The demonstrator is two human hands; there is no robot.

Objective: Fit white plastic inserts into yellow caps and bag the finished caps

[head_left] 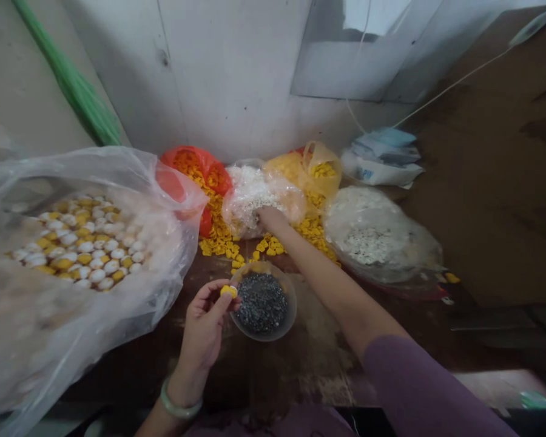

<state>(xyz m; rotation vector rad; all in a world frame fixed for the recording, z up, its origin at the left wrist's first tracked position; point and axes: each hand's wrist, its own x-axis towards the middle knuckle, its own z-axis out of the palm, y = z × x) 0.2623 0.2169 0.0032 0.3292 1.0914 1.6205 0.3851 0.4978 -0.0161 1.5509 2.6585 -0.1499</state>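
My left hand (204,325) pinches a small yellow plastic piece (229,291) between thumb and fingertips, just left of a clear bowl (290,315) filled with tiny dark parts. My right hand (267,215) reaches forward into a clear bag of white pieces (255,194); its fingers are buried in the bag and hidden. Loose yellow pieces (218,243) lie scattered on the dark wooden table (309,358) around that bag.
A large clear bag of assembled white-and-yellow pieces (82,243) fills the left. An orange bag (195,167) and a yellow bag (313,167) of yellow pieces stand at the wall. Another clear bag of white parts (377,237) lies right. Folded packets (382,155) sit behind.
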